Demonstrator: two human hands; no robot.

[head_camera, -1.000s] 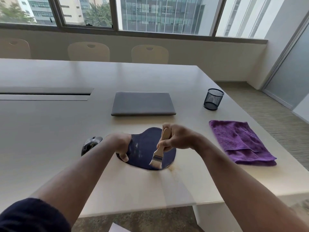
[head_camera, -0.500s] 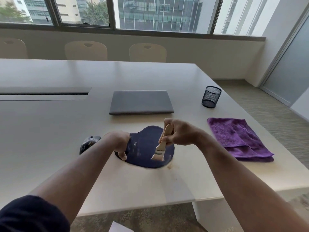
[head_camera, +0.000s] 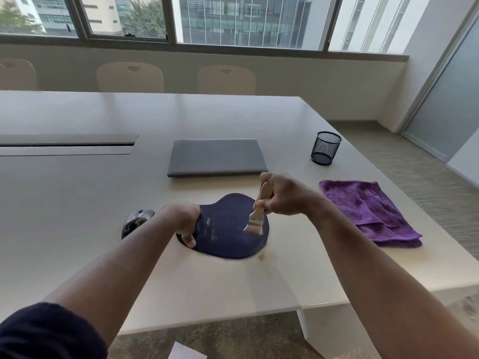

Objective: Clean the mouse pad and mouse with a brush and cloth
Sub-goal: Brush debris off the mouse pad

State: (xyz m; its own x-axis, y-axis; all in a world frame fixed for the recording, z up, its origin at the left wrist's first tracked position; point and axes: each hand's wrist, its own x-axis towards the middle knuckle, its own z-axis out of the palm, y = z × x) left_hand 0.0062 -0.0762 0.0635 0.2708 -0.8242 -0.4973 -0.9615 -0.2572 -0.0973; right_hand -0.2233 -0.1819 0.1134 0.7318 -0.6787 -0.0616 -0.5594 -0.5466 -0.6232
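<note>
A dark blue mouse pad [head_camera: 228,229] lies on the white table near its front edge. My left hand [head_camera: 185,218] grips the pad's left edge, thumb on top. My right hand [head_camera: 283,194] is closed around the wooden handle of a small flat brush [head_camera: 256,218], whose bristles rest on the pad's right part. A black mouse [head_camera: 136,221] sits on the table to the left of the pad, partly hidden by my left forearm. A folded purple cloth [head_camera: 368,211] lies to the right of the pad, apart from both hands.
A shut grey laptop [head_camera: 216,158] lies behind the pad. A black mesh pen cup [head_camera: 325,148] stands at the back right. The table's right edge [head_camera: 445,244] runs just past the cloth. A brownish smudge [head_camera: 261,256] marks the table by the pad. Chairs line the far side.
The brush has swept from the pad's near right edge up across its right part. My right hand has moved away from me. The left hand has stayed on the pad's edge.
</note>
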